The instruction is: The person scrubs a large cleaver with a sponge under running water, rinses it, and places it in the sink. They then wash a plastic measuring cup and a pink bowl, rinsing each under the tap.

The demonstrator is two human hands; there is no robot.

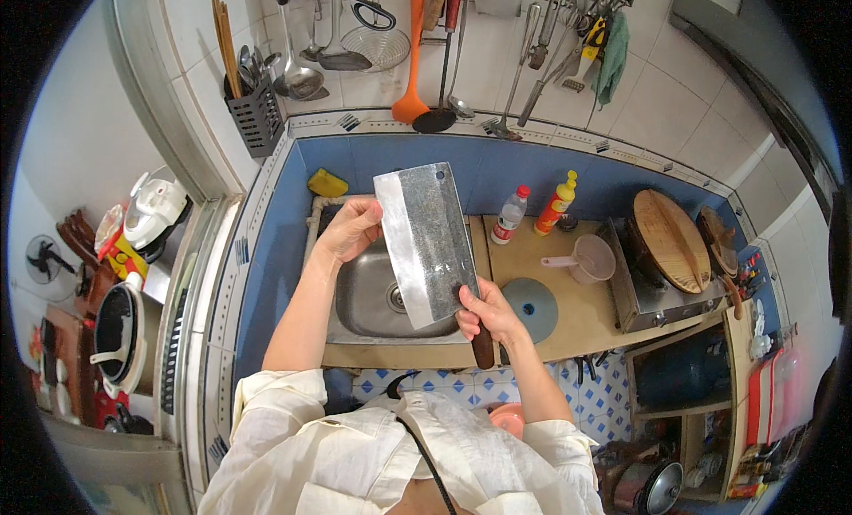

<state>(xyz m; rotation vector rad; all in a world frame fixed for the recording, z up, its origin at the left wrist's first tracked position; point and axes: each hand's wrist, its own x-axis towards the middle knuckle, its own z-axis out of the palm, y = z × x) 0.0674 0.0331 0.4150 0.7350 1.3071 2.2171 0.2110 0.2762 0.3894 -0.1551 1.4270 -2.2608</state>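
A broad Chinese-style cleaver (pixel 426 242) is held up over the stainless-steel sink (pixel 356 295). Its dark wooden handle (pixel 483 352) points down towards me. The blade has a dark, mottled upper face, a bright band along the cutting edge and a small hole near the far corner. My right hand (pixel 489 308) grips it where blade meets handle, with the thumb on the blade's face. At the far end of the cutting edge, my left hand (pixel 353 228) pinches the blade's rim; the fingers behind it are partly hidden.
Right of the sink, the counter (pixel 572 322) bears a grey disc (pixel 542 302), a plastic bottle (pixel 510 215), a yellow-capped bottle (pixel 556 203) and a dipper (pixel 592 258). Farther right, a wooden lid (pixel 669 242) covers a stove (pixel 645 302). Utensils, including an orange spatula (pixel 411 82), hang along the wall.
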